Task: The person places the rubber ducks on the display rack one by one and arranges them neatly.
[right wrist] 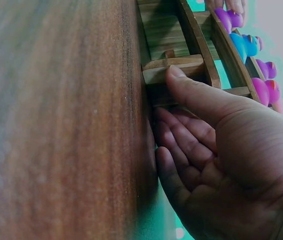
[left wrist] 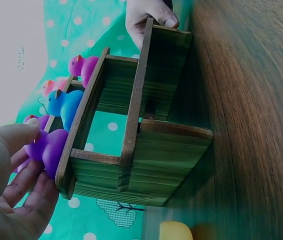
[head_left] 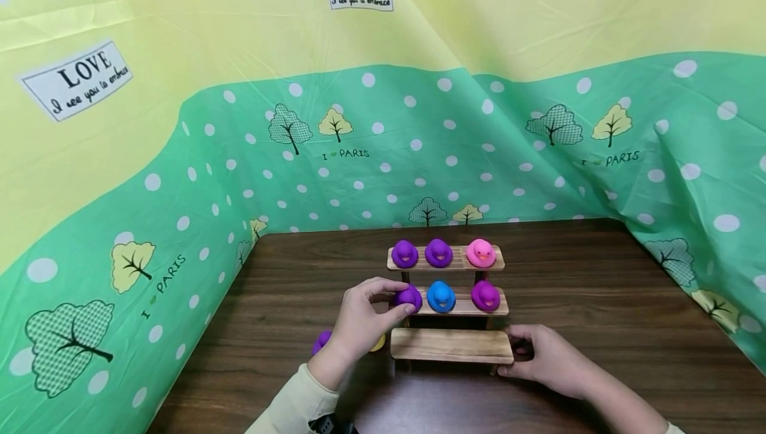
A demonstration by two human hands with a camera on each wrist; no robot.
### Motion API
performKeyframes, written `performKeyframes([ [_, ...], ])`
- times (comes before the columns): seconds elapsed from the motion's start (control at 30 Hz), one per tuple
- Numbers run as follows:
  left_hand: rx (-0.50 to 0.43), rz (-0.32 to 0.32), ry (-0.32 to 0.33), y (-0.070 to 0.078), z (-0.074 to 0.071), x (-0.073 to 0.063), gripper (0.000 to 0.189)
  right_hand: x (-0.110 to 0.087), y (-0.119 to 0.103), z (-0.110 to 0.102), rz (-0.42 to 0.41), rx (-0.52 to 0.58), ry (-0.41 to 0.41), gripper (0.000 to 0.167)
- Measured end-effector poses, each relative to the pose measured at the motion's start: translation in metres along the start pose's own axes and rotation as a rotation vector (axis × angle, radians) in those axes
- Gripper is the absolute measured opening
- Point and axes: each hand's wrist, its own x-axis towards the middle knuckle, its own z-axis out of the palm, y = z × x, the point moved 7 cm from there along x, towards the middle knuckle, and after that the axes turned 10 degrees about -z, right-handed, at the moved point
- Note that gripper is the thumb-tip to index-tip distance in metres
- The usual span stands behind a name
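A three-tier wooden display stand point(head_left: 451, 346) stands on the table with its lowest tier bare. My left hand point(head_left: 364, 318) pinches a purple rubber duck point(head_left: 409, 297) between thumb and fingers at the left end of the middle tier. Beside that duck sit a blue duck point(head_left: 441, 296) and a magenta duck point(head_left: 485, 296). Two purple ducks point(head_left: 439, 252) and a pink duck point(head_left: 481, 253) line the top tier. At the lowest tier's right end, my right hand point(head_left: 547, 357) holds the stand, its thumb point(right wrist: 179, 75) against the front edge and the other fingers curled beside it.
Behind my left hand, partly hidden, a purple duck point(head_left: 321, 341) and a yellow thing point(head_left: 378, 343) lie on the dark wooden table point(head_left: 287, 274). A green and yellow printed cloth point(head_left: 383, 128) surrounds the table at the back and sides.
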Motion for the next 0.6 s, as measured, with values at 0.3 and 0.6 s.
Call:
performKeyframes([
  [0.3,0.011,0.004,0.002,-0.0013,-0.0001,0.0004,0.030,-0.0002,-0.0012,-0.0003,-0.008,-0.010,0.001,0.038],
  [0.6,0.008,0.005,0.002,-0.0005,-0.0003,0.0002,0.030,-0.0005,0.0003,-0.0007,-0.007,-0.006,0.004,0.039],
])
